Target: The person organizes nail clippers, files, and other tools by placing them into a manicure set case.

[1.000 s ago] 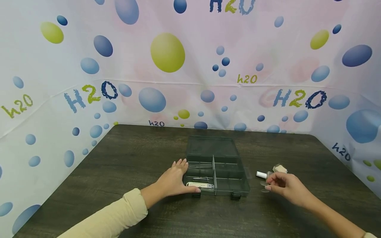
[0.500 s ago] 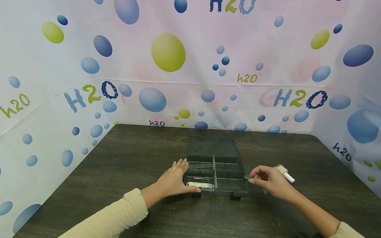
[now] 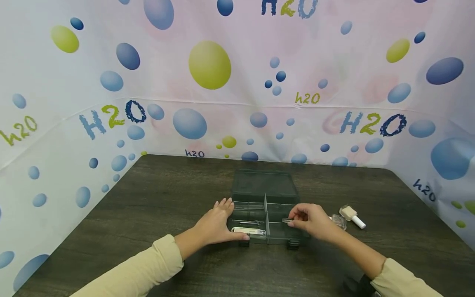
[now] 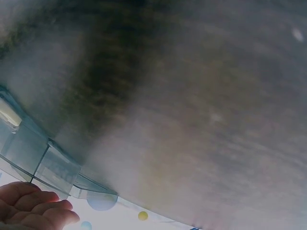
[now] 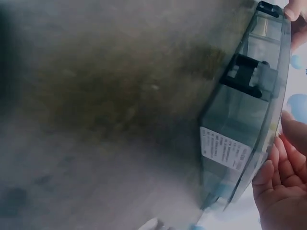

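My L hand (image 3: pixel 213 225), fingers outstretched, rests against the box (image 3: pixel 276 241); R hand (image 3: pixel 309 222) pinches a small clear piece (image 3: pixel 286 220) over its R half. I'd keep L steady, lower R gently, release low w/o bumping the divider (image 3: pixel 266 208).

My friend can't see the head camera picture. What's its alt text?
A person's right hand pinches a small clear item over an open, divided box; the left hand rests at its left side. A nail clipper lies inside, front left, and a white-capped bottle lies outside, on the dark table.
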Demonstrator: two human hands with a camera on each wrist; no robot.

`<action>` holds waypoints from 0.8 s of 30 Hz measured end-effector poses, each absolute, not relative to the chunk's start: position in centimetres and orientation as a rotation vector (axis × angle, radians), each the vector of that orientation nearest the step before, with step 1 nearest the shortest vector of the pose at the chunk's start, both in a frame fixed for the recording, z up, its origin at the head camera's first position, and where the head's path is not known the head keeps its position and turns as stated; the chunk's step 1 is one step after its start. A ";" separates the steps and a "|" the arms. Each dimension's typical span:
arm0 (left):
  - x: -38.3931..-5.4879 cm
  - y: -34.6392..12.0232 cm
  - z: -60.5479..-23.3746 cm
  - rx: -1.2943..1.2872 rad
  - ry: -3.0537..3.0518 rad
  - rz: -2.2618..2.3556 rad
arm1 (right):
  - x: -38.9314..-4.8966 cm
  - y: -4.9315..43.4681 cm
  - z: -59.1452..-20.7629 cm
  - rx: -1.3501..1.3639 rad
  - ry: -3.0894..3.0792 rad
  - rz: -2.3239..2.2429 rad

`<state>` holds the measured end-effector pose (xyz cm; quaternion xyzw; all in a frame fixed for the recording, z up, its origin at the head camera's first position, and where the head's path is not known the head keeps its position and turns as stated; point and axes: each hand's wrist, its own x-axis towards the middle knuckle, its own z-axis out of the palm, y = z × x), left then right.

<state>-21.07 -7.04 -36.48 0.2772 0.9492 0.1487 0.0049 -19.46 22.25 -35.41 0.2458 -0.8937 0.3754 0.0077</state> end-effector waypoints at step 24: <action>-20.9 -7.0 -36.6 0.870 2.984 0.494 | -20.8 19.2 -35.3 1.036 -2.913 0.633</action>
